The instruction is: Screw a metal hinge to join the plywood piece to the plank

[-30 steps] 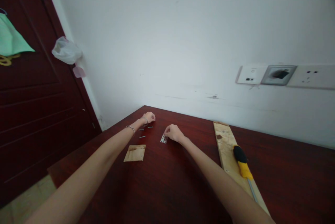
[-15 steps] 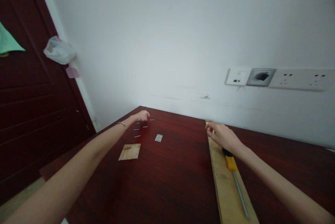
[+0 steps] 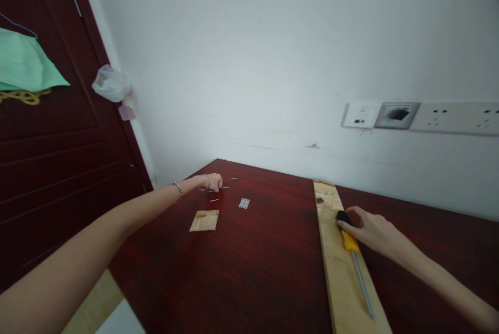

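Note:
My left hand [image 3: 215, 182] is at the far left of the table, fingers curled down among several small screws [image 3: 214, 200]; whether one is between the fingertips is hidden. My right hand [image 3: 366, 227] has thumb and fingers around the black end of a screwdriver [image 3: 350, 243] with a black and yellow handle. The screwdriver lies lengthwise on a long wooden board [image 3: 331, 266], its metal tip toward me. Between the hands, a small metal hinge [image 3: 244, 203] lies flat on the table. Nearer to me is a square piece of wood [image 3: 205, 220].
The dark red table [image 3: 253, 271] meets a white wall [image 3: 253, 63] at its back. Sockets [image 3: 436, 117] are on the wall at right. At left is a dark red door [image 3: 50, 141] with a green cloth [image 3: 27, 61]; a white plastic bag [image 3: 111, 83] hangs by its frame.
My right hand has moved from above the board's far end toward me, onto the screwdriver handle. The left hand has shifted slightly nearer among the screws. The view has turned a little left.

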A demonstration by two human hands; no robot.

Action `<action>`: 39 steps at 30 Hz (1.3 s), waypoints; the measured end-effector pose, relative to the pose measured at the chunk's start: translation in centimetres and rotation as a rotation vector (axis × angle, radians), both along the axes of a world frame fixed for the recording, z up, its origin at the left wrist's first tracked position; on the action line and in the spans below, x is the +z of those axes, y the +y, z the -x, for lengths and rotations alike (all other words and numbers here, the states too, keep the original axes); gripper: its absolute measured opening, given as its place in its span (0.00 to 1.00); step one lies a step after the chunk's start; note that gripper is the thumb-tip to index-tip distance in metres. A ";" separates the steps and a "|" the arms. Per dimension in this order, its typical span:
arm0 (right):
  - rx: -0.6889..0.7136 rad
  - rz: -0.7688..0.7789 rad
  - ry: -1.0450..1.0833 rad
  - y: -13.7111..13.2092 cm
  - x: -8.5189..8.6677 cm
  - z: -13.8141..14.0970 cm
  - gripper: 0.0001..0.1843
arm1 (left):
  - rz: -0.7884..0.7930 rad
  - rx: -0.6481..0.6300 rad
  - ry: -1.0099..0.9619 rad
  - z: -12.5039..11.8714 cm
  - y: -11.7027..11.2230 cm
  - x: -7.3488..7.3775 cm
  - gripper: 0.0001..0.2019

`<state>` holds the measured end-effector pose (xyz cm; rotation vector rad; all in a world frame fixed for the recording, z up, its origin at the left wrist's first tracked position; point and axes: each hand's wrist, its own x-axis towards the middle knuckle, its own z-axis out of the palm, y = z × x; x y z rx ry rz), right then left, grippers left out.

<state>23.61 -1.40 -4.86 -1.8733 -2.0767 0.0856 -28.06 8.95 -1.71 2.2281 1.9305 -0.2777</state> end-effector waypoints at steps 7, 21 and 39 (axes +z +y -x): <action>0.042 0.105 -0.060 0.1 0.0 1.4 0.27 | -0.064 0.058 0.010 1.0 -0.1 -1.4 0.06; 0.351 0.006 0.020 -3.1 5.7 9.9 0.25 | -0.105 0.203 0.029 2.6 0.5 -1.8 0.13; 1.097 0.138 -0.140 -10.3 4.8 39.2 0.20 | -0.344 0.299 -0.083 4.8 -2.9 6.3 0.14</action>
